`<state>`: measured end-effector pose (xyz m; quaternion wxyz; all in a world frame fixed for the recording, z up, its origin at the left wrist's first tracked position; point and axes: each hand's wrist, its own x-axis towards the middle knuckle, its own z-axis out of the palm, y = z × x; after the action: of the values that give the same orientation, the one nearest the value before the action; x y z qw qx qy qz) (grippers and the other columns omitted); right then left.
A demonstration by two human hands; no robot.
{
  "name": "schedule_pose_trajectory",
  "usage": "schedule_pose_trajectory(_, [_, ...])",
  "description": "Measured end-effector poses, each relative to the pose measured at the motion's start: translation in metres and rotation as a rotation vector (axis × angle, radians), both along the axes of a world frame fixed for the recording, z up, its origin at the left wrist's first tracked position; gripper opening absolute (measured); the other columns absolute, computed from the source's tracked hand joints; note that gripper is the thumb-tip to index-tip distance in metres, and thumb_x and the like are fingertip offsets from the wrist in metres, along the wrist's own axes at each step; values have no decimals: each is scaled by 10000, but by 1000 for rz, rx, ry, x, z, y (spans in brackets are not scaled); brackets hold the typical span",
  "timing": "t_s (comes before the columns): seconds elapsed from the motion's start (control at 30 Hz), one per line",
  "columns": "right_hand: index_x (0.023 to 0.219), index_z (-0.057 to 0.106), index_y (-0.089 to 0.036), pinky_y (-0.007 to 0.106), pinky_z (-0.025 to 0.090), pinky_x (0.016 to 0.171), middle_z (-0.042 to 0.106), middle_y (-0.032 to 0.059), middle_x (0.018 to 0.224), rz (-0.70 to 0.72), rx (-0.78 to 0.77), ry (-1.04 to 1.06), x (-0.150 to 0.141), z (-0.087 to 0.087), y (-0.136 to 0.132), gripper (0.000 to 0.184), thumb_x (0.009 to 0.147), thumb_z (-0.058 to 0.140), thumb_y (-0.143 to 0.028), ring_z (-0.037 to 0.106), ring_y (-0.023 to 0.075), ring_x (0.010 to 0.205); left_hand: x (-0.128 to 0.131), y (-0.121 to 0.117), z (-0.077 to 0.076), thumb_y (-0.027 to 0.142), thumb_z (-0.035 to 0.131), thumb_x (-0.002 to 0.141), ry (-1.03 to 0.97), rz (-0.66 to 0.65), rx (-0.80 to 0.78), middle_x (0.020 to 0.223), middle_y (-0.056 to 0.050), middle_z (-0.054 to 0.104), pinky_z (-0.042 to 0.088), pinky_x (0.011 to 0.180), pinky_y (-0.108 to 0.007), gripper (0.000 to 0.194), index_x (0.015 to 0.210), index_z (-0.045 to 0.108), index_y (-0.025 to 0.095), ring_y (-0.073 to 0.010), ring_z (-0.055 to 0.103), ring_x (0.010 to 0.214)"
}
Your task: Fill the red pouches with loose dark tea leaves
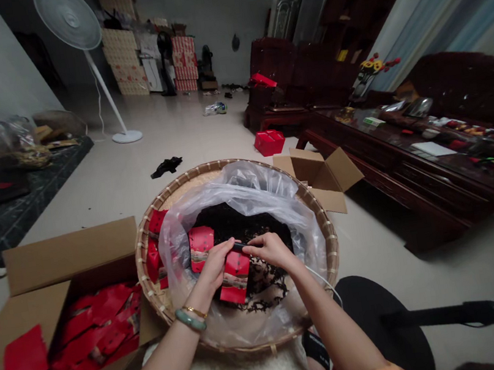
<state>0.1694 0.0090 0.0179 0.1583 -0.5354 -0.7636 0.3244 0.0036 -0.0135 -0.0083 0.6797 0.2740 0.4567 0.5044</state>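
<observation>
My left hand (215,265) grips a red foil packet (235,278) with a printed band, holding it upright over dark loose tea leaves (244,228). My right hand (272,252) pinches a small black tool (239,247) against the packet's top edge. The leaves lie inside a clear plastic bag (230,194) lining a round woven bamboo basket (323,229). Another red packet (202,247) stands in the leaves next to my left hand. Several more red packets (157,248) lie against the bag's left side.
A cardboard box (72,254) full of red packets sits at my left. Behind the basket are an open carton (320,177) and a red box (269,142). A thin white cord (323,278) crosses the basket's right rim, above a black stool (379,326). A cluttered wooden table (411,166) stands at right.
</observation>
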Motion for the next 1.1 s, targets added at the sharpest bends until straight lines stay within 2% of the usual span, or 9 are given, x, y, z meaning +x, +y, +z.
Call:
schedule_pose_trajectory(0.3, [902,743,-201,232,374,580,732,29,798,-7,0,2,-2,-1,0,330,788,570,-458,631,184,698,-1,-1,4,416,761,586,21,12,6,681,-36,679,454,575,-215,352,758,685,118,-129,589,611])
schedule_pose_trajectory(0.43, [895,735,-179,229,381,589,720,39,798,-20,-16,63,-2,-4,-1,342,793,558,-453,620,182,715,-7,-2,0,420,741,617,71,-102,40,665,-26,662,451,518,-205,352,783,662,120,-114,580,557])
schedule_pose_trajectory(0.57, [897,702,-150,204,336,469,659,10,662,-47,-219,263,1,-11,-4,411,781,546,-512,522,116,520,-15,-5,-2,323,772,592,141,-285,68,680,-13,661,460,457,-191,382,894,634,132,-116,599,538])
schedule_pose_trajectory(0.67, [819,674,-129,192,276,399,567,-21,543,-87,-368,445,7,-16,-4,513,758,512,-612,413,79,416,-17,-7,1,317,758,609,161,-326,73,725,-23,673,476,445,-190,384,913,616,129,-124,620,555])
schedule_pose_trajectory(0.73, [769,657,-120,198,282,395,556,-11,534,-166,-352,497,15,-19,-2,589,771,434,-665,412,84,410,-17,-8,1,322,751,619,169,-323,78,770,-36,686,494,466,-193,378,912,611,129,-126,634,578])
schedule_pose_trajectory(0.8, [798,662,-124,214,322,429,604,17,594,-230,-245,421,25,-24,1,597,789,402,-661,477,114,458,-18,-9,-1,321,754,617,147,-283,87,810,-42,693,521,518,-207,389,924,602,137,-131,650,615])
schedule_pose_trajectory(0.9, [924,679,-149,250,400,580,688,77,809,-252,-27,94,38,-35,1,489,780,506,-582,609,199,697,-18,-8,-6,347,745,629,92,-157,81,775,-27,691,543,563,-242,370,897,583,150,-138,659,611])
schedule_pose_trajectory(1.0, [1043,654,-148,284,412,716,682,134,989,-285,73,-195,45,-45,-3,483,776,555,-538,613,260,905,-16,-7,-9,421,702,661,70,-60,40,629,-4,659,529,495,-252,335,804,559,154,-140,632,512])
schedule_pose_trajectory(1.1, [1064,642,-142,301,408,779,669,149,1010,-307,160,-260,42,-46,-8,468,781,572,-509,593,263,948,-11,-8,-6,452,694,653,78,-35,31,549,15,625,502,443,-248,344,755,549,156,-133,594,447])
